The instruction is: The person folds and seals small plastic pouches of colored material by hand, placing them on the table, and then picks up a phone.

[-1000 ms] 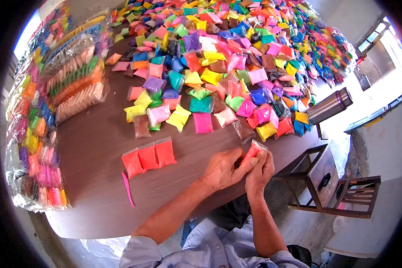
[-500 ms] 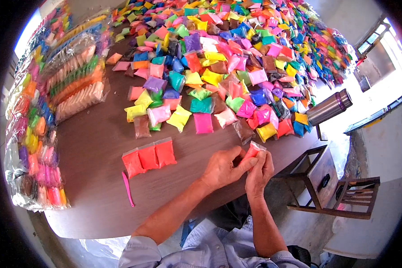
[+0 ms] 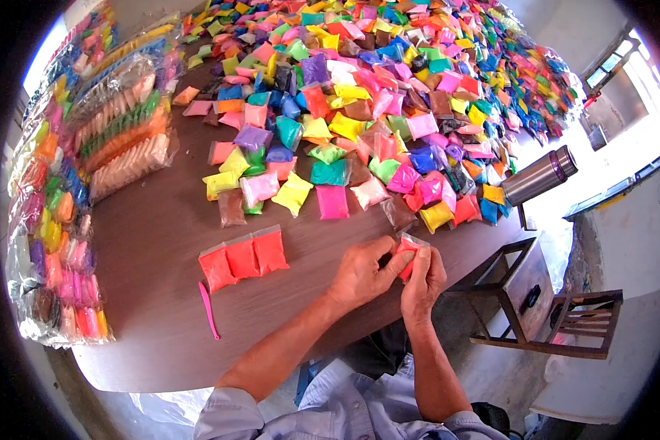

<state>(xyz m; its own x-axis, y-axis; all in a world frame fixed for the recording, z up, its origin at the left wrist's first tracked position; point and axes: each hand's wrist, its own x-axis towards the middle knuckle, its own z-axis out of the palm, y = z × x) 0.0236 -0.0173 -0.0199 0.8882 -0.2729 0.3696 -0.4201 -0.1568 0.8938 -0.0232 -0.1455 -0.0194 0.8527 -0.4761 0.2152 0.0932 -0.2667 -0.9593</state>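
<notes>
Between my two hands a red packet (image 3: 409,257) with a clear top edge is held over the table's near right edge. My left hand (image 3: 364,273) grips it from the left, thumb pressed on its face. Fingers of my right hand (image 3: 423,284) close round its right side, hiding its lower part. Three red packets (image 3: 243,259) lie side by side on the brown table (image 3: 154,293), left of my hands. Below them lies a thin pink tool (image 3: 209,311).
A heap of colourful packets (image 3: 332,173) covers the far part of the table. Clear bags of packets (image 3: 132,165) line the left side. A metal flask (image 3: 541,176) lies tilted at the right, beyond which stand a wooden stool (image 3: 528,290) and a chair (image 3: 583,323).
The red packet has shifted slightly left and turned more upright between my hands. My right fingers have moved a little with it. The packets on the table have stayed in place.
</notes>
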